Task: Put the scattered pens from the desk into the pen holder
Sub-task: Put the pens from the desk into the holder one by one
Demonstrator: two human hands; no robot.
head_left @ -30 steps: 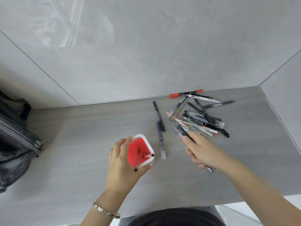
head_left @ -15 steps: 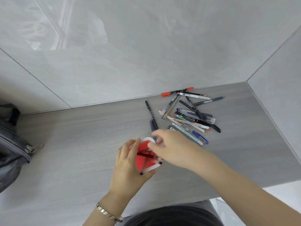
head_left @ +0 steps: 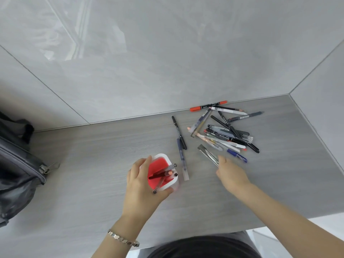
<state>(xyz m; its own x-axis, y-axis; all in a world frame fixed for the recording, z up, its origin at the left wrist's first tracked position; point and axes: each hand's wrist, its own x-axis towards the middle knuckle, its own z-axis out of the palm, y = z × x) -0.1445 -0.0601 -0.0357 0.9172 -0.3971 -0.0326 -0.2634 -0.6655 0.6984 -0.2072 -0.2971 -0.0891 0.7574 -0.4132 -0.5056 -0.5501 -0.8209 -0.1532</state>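
A white pen holder (head_left: 164, 158) with a red inside stands on the grey desk, and my left hand (head_left: 143, 185) grips it from the left. Several pens lean inside it. A heap of scattered pens (head_left: 226, 134) lies to the right near the wall. A black marker (head_left: 179, 132) and a blue-capped clear pen (head_left: 182, 161) lie between holder and heap. My right hand (head_left: 231, 175) reaches over the desk, its fingertips touching a grey-capped clear pen (head_left: 208, 155) at the heap's near edge; a grasp is not visible.
A dark backpack (head_left: 16, 164) sits at the left end of the desk. Grey tiled walls close the desk at the back and on the right. An orange-tipped marker (head_left: 208, 106) lies along the back wall. The desk's front edge (head_left: 242, 223) runs just before my body.
My right hand carried a pen to the holder, left it inside, and has moved back right to the heap. My left hand stays on the holder.
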